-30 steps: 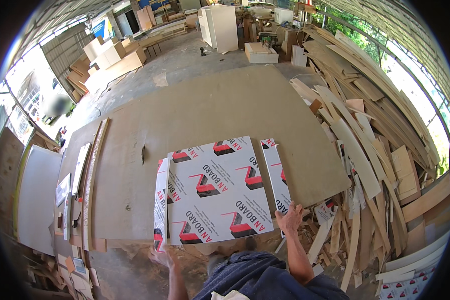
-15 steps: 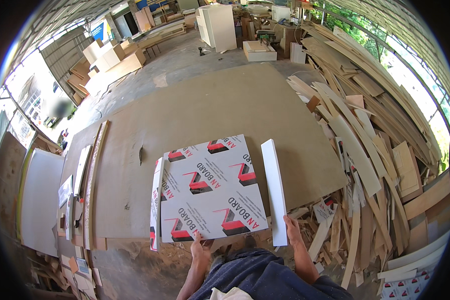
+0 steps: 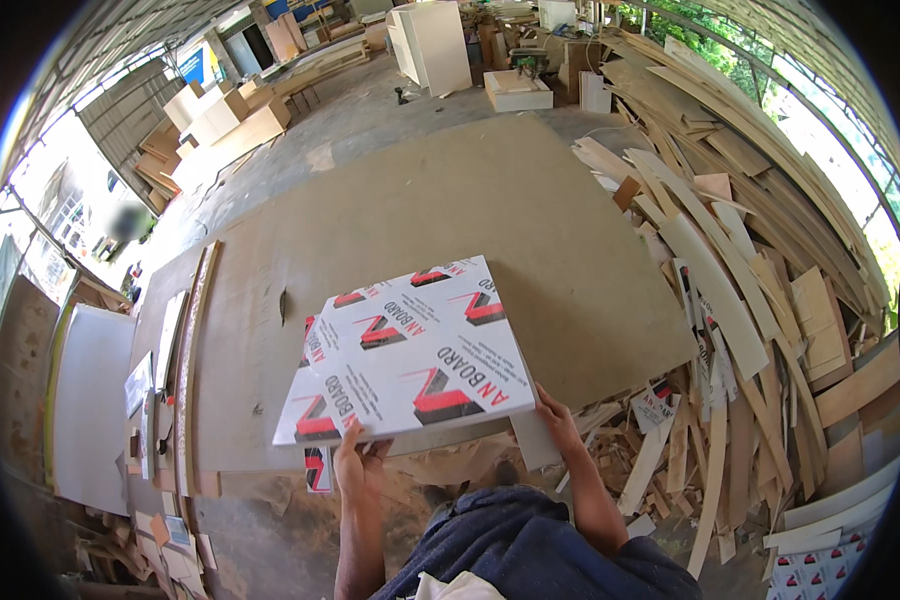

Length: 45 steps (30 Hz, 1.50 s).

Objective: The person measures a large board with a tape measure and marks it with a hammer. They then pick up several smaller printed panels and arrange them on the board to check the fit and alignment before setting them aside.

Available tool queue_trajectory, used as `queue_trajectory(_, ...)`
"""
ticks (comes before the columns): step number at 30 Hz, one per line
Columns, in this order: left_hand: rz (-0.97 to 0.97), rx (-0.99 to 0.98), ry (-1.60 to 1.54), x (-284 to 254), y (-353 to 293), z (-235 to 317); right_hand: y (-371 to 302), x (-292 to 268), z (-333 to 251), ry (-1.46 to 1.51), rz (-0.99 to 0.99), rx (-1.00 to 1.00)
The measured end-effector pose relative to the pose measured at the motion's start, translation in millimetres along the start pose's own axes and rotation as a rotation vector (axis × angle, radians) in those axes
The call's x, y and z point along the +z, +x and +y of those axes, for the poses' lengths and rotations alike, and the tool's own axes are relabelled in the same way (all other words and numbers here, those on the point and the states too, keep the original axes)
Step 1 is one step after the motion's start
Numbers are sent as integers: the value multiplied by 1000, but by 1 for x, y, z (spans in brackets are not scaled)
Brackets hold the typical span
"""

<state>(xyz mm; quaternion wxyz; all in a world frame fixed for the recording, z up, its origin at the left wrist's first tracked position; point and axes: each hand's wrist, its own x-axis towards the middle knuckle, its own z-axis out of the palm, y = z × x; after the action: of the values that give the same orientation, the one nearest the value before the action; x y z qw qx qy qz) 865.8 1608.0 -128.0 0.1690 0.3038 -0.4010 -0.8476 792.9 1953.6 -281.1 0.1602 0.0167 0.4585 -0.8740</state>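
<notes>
I hold a square white board (image 3: 395,355) with red and black print, lifted off the big brown worktop sheet (image 3: 410,190) with its near edge raised towards me. My left hand (image 3: 360,462) is closed on the near edge, thumb on top and fingers beneath. My right hand (image 3: 562,425) grips the near right corner; its fingers are partly hidden. Below the board, a narrow printed strip (image 3: 318,472) pokes out at the left. A plain white strip (image 3: 534,440) shows under the right corner, mostly covered.
Offcuts and long planks (image 3: 740,290) are heaped along the right side. A long narrow batten (image 3: 196,365) lies on the left of the worktop, beside small tools and a white strip (image 3: 167,340). Beyond stand a white cabinet (image 3: 432,48) and stacked boxes (image 3: 215,115).
The printed board has risen off the worktop, its near edge tipped up and shifted left. My right hand has left the white strip and now grips the board.
</notes>
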Motion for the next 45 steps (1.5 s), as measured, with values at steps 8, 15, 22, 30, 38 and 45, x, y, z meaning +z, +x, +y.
queue_trajectory(8,-132,-37,12,39,4,0,78,-18,55,-487,300,-167)
queue_trajectory(15,-67,-247,6,-57,20,-64,39,33,23,-1363,589,-794)
queue_trajectory(22,-89,-352,70,-108,46,-120,-11,-34,22,-1092,468,-451)
queue_trajectory(30,-76,-300,166,-104,32,-119,-51,4,33,-1371,139,-446)
queue_trajectory(38,-130,-321,231,-122,31,-111,-43,-7,45,-1438,50,-648)
queue_trajectory(45,-89,-334,233,-130,36,-114,-38,0,31,-1457,56,-646)
